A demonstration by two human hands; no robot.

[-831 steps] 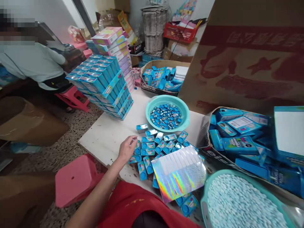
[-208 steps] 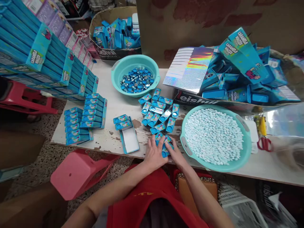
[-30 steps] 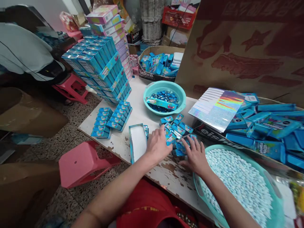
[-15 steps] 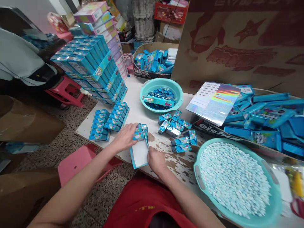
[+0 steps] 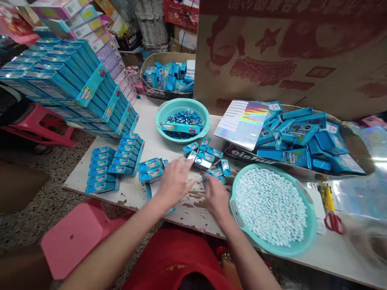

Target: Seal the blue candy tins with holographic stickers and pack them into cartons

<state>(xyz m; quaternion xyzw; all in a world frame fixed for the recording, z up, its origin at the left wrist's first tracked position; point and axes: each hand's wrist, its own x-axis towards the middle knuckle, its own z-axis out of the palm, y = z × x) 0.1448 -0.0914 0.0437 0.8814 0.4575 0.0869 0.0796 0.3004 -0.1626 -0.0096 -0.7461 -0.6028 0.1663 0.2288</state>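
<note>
My left hand (image 5: 175,181) reaches over the table with its fingers stretched and apart, close to a loose cluster of small blue tins (image 5: 206,156). Curled fingers of my right hand (image 5: 217,194) are at two blue tins (image 5: 215,173) on the near side of that cluster; the fingertips are partly hidden. Left of my left hand, a few tins (image 5: 151,170) stand at the far end of an open blue display box (image 5: 148,191). My left hand and forearm cover much of this box, whose bottom looks white.
Filled display boxes (image 5: 125,155) and a tall stack of them (image 5: 87,90) occupy the left. A turquoise bowl (image 5: 160,121) holds blue tins. At right are a tub of pale blue candies (image 5: 272,205), a carton of blue packs (image 5: 248,155) and red-handled scissors (image 5: 334,222). A pink stool (image 5: 71,237) stands below.
Both hands have left the display box and moved right to the loose tins. My left hand has let go of the tins in the box. The view has shifted right.
</note>
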